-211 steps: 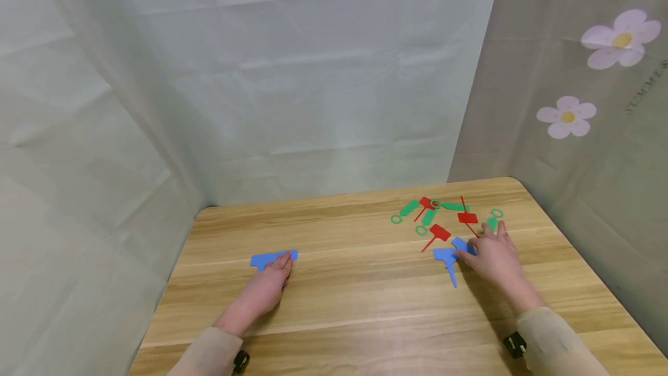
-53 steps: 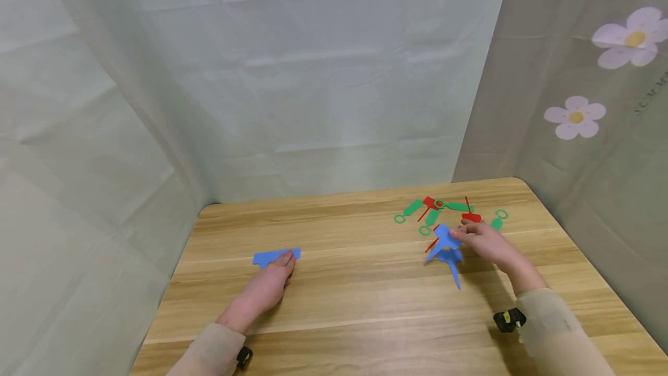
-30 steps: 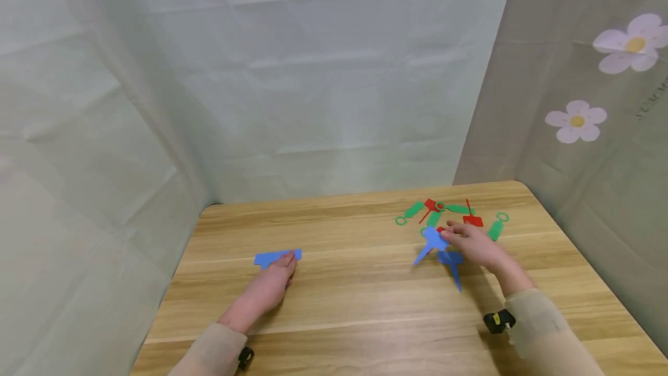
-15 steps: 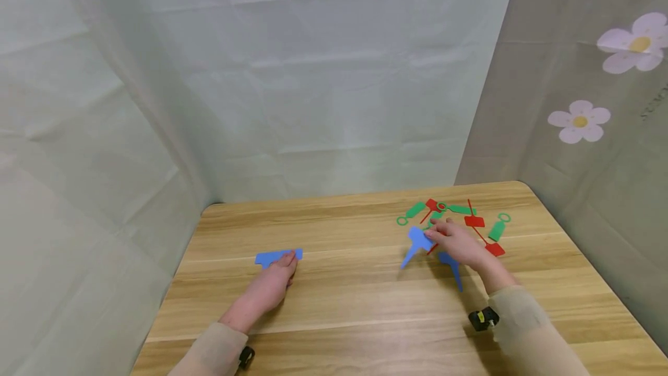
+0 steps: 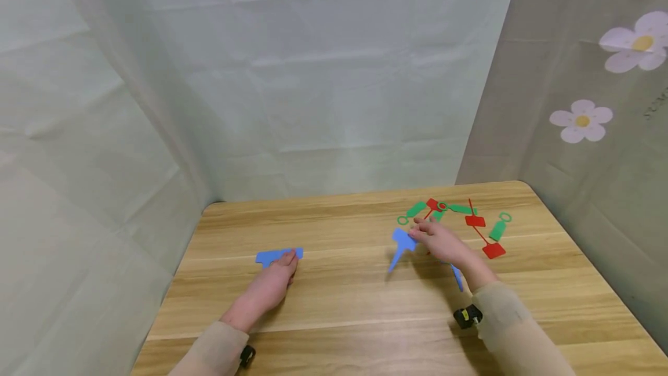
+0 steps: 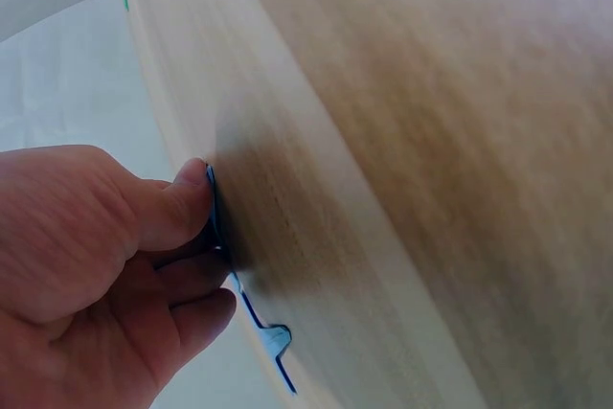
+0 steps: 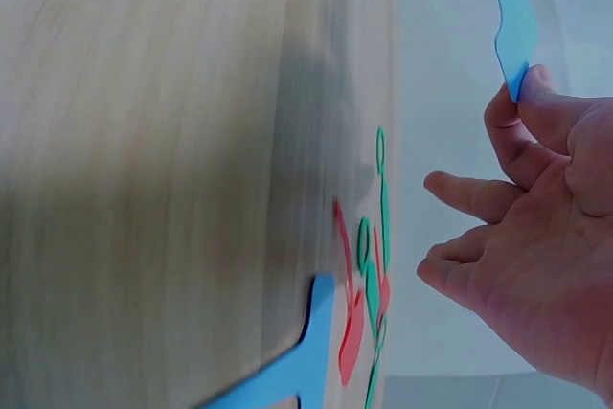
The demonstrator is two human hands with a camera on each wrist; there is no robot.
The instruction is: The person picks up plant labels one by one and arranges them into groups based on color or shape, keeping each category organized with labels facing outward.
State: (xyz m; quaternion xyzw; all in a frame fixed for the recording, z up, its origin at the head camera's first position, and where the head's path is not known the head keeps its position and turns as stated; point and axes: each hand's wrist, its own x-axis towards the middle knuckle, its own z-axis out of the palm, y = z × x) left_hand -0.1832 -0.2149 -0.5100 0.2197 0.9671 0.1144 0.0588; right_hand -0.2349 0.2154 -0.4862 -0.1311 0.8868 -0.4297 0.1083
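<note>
My right hand [image 5: 419, 233] pinches a blue T-shaped tag [image 5: 400, 242] by its head, thumb against forefinger, and holds it above the wooden table [image 5: 339, 300] with the stem pointing down-left. The right wrist view shows the same blue tag [image 7: 513, 24] sticking up from the fingertips [image 7: 528, 85]. A second blue tag [image 5: 457, 275] lies flat on the table, half hidden under that hand. At the left, my left hand [image 5: 284, 261] rests its fingertips on a flat pile of blue tags [image 5: 273, 256]. In the left wrist view the thumb [image 6: 182, 206] touches the pile's edge [image 6: 261, 328].
Several red and green tags [image 5: 472, 220] lie scattered at the table's back right, with a red one [image 5: 493, 249] nearest the front. Pale fabric walls close in the back and left; a flowered curtain [image 5: 579, 120] hangs on the right.
My right hand has lifted one blue tag from beside the scattered tags and carried it leftward. A red tag that the hand had covered now shows. The left hand has stayed put.
</note>
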